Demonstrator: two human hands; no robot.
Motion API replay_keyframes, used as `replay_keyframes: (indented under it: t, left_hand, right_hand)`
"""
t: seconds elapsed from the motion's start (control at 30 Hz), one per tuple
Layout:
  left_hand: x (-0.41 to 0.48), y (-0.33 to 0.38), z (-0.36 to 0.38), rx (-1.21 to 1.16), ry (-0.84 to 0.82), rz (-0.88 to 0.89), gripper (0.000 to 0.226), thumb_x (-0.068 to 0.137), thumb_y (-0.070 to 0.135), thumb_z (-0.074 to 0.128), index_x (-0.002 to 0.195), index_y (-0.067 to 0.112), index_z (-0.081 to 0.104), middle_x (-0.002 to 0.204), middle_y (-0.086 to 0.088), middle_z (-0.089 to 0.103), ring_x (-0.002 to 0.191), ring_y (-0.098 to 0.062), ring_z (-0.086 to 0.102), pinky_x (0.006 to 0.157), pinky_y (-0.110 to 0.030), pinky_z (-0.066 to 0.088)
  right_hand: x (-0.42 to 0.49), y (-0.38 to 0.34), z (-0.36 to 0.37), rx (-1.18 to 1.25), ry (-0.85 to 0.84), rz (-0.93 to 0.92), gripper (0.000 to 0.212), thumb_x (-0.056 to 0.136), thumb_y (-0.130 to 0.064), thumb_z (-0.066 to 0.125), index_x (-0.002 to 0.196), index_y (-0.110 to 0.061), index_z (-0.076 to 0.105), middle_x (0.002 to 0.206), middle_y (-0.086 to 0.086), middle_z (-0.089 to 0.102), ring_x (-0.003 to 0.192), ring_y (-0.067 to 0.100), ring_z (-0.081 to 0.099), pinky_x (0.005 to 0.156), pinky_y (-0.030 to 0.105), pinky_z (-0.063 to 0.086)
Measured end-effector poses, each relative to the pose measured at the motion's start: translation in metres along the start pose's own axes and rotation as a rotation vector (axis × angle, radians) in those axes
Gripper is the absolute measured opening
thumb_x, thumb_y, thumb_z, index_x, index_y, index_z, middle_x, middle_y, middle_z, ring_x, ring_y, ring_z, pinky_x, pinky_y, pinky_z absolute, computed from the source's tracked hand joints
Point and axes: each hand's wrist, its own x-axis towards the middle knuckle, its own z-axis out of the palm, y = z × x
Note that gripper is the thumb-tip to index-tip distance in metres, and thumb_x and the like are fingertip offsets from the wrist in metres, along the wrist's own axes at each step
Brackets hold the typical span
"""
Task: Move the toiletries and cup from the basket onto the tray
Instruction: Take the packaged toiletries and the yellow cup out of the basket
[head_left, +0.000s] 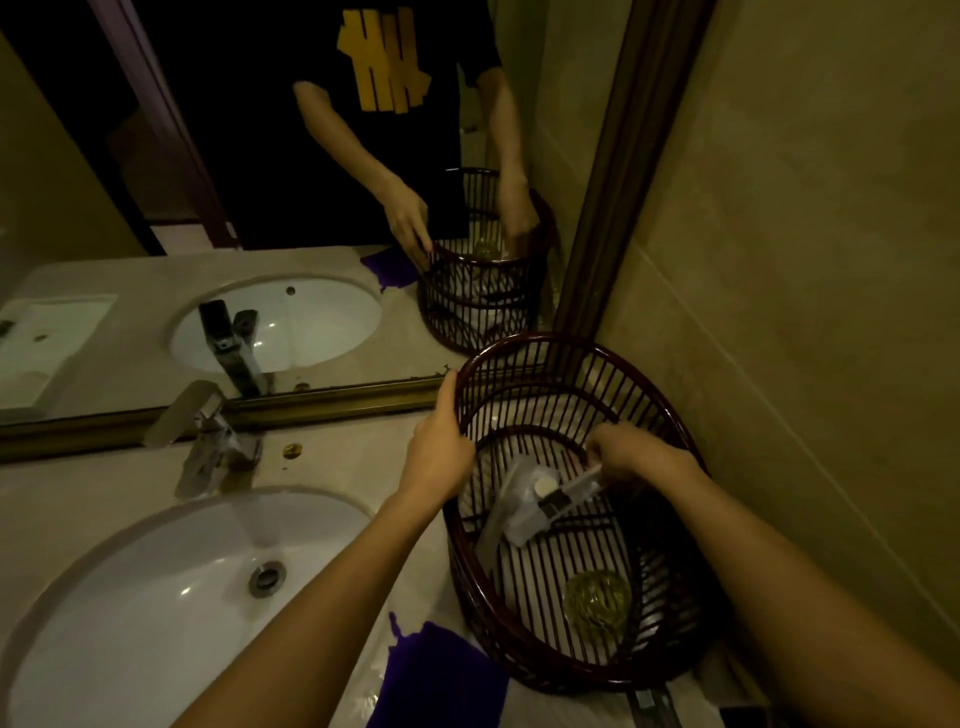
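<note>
A dark slatted basket (670, 670) stands on the counter against the right wall. My left hand (441, 452) grips its left rim. My right hand (631, 453) reaches inside and is closed on the end of a slim white toiletry packet (574, 493). Under it lie a small white bottle with a round cap (535, 506) and a long pale item, perhaps a wrapped toothbrush (501, 514). A clear glass cup (597, 597) sits on the basket floor nearer to me. A white tray shows only as a reflection in the mirror (47, 338) at the far left.
A white oval sink (156, 597) with a chrome tap (202, 441) fills the counter's left half. A purple cloth (441, 675) lies by the basket's near left side. The framed mirror (311, 400) runs along the back; a tiled wall closes the right side.
</note>
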Motion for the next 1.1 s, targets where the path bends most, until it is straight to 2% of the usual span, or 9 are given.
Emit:
replay_keyframes:
  t: [0.17,0.33,0.43,0.5,0.63,0.77,0.93,1.03,1.1]
  left_hand:
    - [0.002,-0.003,-0.002,-0.039,-0.033,0.022,0.069,0.098,0.029,0.049,0.151,0.049,0.010,0.112,0.005,0.061,0.089,-0.013,0.063,0.074,-0.031,0.048]
    - [-0.003,0.007,-0.008,-0.188,0.022,-0.019,0.053,0.097,0.053,0.043,0.148,0.040,0.034,0.145,0.001,0.046,0.134,-0.018,0.041,0.107,-0.036,0.035]
    - [-0.012,0.025,-0.016,-0.287,0.177,0.080,0.033,0.097,0.051,0.047,0.125,0.036,0.058,0.126,0.004,0.059,0.120,-0.014,0.052,0.106,-0.046,0.043]
    - [-0.017,0.041,-0.022,-0.554,0.101,0.071,0.038,0.094,0.054,0.049,0.113,0.026,0.068,0.114,-0.001,0.068,0.110,-0.016,0.061,0.099,-0.048,0.048]
    - [-0.017,0.055,-0.023,-0.775,-0.102,0.007,0.045,0.094,0.051,0.049,0.115,0.018,0.071,0.121,-0.001,0.069,0.116,-0.013,0.060,0.105,-0.041,0.043]
    - [-0.014,0.060,-0.021,-1.097,-0.088,-0.160,0.037,0.099,0.024,0.047,0.121,0.000,0.064,0.121,-0.017,0.070,0.114,-0.027,0.065,0.107,-0.047,0.044]
    - [-0.001,0.044,-0.042,-1.470,-0.172,-0.351,0.039,0.099,0.023,0.047,0.128,-0.001,0.058,0.124,-0.026,0.066,0.115,-0.041,0.063,0.101,-0.052,0.048]
    - [0.000,0.031,-0.052,-1.415,-0.224,-0.448,0.035,0.098,0.024,0.046,0.115,-0.001,0.062,0.096,-0.021,0.072,0.089,-0.034,0.072,0.080,-0.044,0.057]
    - [-0.001,0.024,-0.053,-1.407,-0.238,-0.548,0.027,0.098,0.025,0.044,0.097,0.003,0.061,0.064,-0.007,0.055,0.055,-0.019,0.058,0.056,-0.029,0.050]
  right_hand:
    - [-0.059,0.012,-0.022,0.568,0.157,0.039,0.005,0.091,-0.010,0.068,0.095,-0.011,0.065,0.080,0.008,0.074,0.063,0.014,0.072,0.054,0.024,0.056]
    - [-0.110,0.009,-0.014,1.175,0.361,-0.040,0.002,0.094,-0.007,0.067,0.095,-0.007,0.066,0.076,0.015,0.074,0.060,0.016,0.072,0.057,0.026,0.059]
    - [-0.130,-0.009,-0.007,1.505,0.273,-0.103,0.010,0.092,-0.008,0.068,0.102,-0.005,0.068,0.082,0.013,0.076,0.066,0.017,0.072,0.057,0.022,0.058]
    - [-0.137,-0.026,-0.003,1.617,0.182,-0.167,0.018,0.086,-0.014,0.072,0.102,-0.006,0.070,0.083,0.011,0.077,0.068,0.017,0.072,0.058,0.021,0.057]
    - [-0.139,-0.055,0.005,1.631,0.136,-0.231,0.016,0.084,-0.018,0.075,0.098,-0.011,0.074,0.087,0.012,0.077,0.071,0.018,0.071,0.064,0.025,0.059]
    - [-0.134,-0.068,0.007,1.468,0.126,-0.286,0.014,0.093,-0.020,0.070,0.105,-0.012,0.070,0.092,0.011,0.078,0.075,0.021,0.075,0.062,0.022,0.058]
    - [-0.111,-0.050,0.004,1.291,0.212,-0.231,0.012,0.098,-0.021,0.065,0.103,-0.012,0.070,0.092,0.007,0.078,0.074,0.020,0.076,0.059,0.020,0.056]
    - [-0.075,-0.033,0.004,1.133,0.254,-0.113,0.007,0.094,-0.019,0.068,0.098,-0.014,0.071,0.088,0.008,0.078,0.073,0.017,0.075,0.058,0.022,0.055]
    - [-0.044,-0.034,0.006,1.002,0.229,-0.069,0.003,0.092,-0.018,0.069,0.093,-0.015,0.071,0.083,0.007,0.076,0.068,0.013,0.074,0.056,0.021,0.055]
